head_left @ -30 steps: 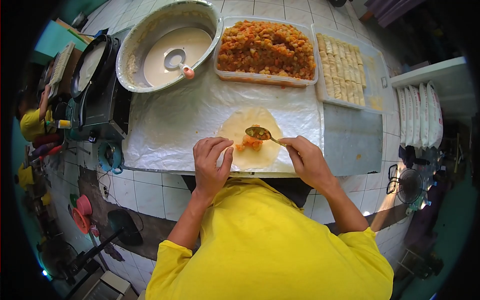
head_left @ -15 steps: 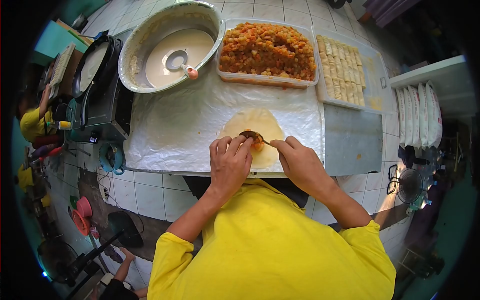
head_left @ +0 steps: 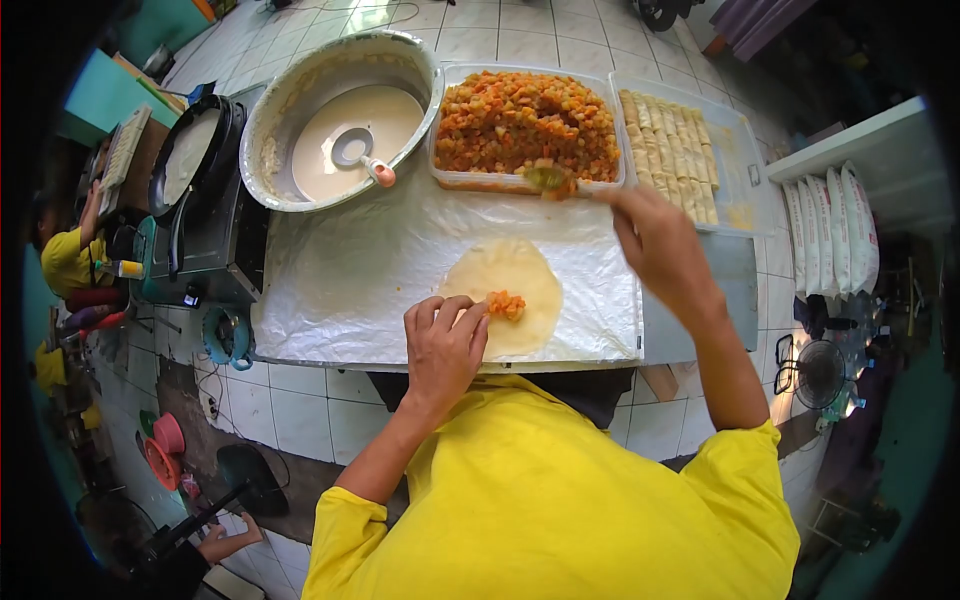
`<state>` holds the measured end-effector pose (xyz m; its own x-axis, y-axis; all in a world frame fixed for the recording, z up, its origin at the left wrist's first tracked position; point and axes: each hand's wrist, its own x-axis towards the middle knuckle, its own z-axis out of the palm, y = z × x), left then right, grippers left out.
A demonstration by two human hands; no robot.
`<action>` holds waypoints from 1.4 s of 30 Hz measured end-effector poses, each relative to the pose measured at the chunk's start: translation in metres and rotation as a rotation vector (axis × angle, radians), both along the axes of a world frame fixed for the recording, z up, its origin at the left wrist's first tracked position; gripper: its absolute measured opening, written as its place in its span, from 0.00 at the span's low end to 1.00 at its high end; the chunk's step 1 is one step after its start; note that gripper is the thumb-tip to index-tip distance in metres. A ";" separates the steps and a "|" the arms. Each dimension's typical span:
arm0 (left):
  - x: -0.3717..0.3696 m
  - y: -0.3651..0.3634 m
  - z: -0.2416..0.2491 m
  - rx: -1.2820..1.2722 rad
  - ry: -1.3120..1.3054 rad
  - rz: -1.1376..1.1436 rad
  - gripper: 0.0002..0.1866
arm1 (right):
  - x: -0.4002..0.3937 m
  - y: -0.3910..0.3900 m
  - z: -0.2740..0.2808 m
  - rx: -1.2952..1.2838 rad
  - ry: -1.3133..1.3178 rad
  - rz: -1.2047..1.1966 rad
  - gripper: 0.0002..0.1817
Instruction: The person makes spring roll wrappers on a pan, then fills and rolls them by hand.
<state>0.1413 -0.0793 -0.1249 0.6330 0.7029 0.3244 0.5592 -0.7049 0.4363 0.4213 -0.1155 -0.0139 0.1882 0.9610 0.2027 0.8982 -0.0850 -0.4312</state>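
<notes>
A thin round wrapper (head_left: 535, 290) lies on the silvery sheet (head_left: 350, 280), with a small heap of orange diced filling (head_left: 507, 305) on it. My left hand (head_left: 444, 345) rests at the wrapper's left edge, fingers bent and close together beside the filling; whether they pinch anything is hidden. My right hand (head_left: 660, 245) grips the handle of a spoon (head_left: 548, 180), whose bowl is at the near rim of the clear tub of filling (head_left: 465, 181). Some filling clings to the spoon, which is blurred.
Left of the tub stands a big bowl of batter (head_left: 260, 185) with a ladle (head_left: 375, 170). Rolled wrappers (head_left: 670, 150) fill a clear box at the right. A black pan (head_left: 190, 150) sits on a stove at the left, near a person in yellow (head_left: 70, 260).
My right hand has moved up and right with the spoon, from the wrapper to the tub. The filling now lies uncovered. My left hand has shifted slightly down and left.
</notes>
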 end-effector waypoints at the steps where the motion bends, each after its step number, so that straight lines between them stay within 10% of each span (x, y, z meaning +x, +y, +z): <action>1: 0.000 -0.001 0.000 0.003 -0.002 -0.001 0.12 | 0.012 0.012 -0.002 0.028 -0.064 -0.005 0.12; 17: -0.014 -0.005 0.001 -0.126 -0.072 0.093 0.14 | 0.085 0.071 -0.009 -0.214 -0.315 0.244 0.09; 23: -0.012 0.002 0.004 -0.129 -0.087 0.080 0.14 | 0.089 0.069 -0.005 -0.265 0.013 0.193 0.10; 42: 0.003 0.006 -0.003 -0.004 -0.021 -0.018 0.15 | -0.073 0.020 -0.030 -0.371 -0.198 0.442 0.07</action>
<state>0.1447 -0.0729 -0.1276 0.6385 0.6929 0.3351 0.5369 -0.7129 0.4510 0.3486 -0.0959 -0.0439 -0.2513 0.9528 -0.1703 0.9430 0.2013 -0.2651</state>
